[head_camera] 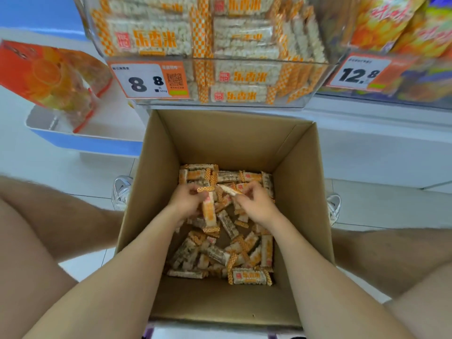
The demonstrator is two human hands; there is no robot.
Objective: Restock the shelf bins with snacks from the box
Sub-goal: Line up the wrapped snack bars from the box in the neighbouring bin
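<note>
Both hands reach into the open cardboard box point(220, 143). The left hand point(187, 203) curls around 1 orange-and-white snack bar point(209, 212), held nearly upright. The right hand point(256, 204) pinches a second bar point(228, 189) at its 10 o'clock. Loose bars point(247, 255) (a jumbled heap) cover the box floor. At the box's 12 o'clock, the clear shelf bin point(210, 45) holds matching bars.

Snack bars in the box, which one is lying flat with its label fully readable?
The snack bar nearest the camera, at the right of the heap's near edge, lies crosswise with its orange lettering facing up; the rest are tilted, overlapped or turned over.
</note>
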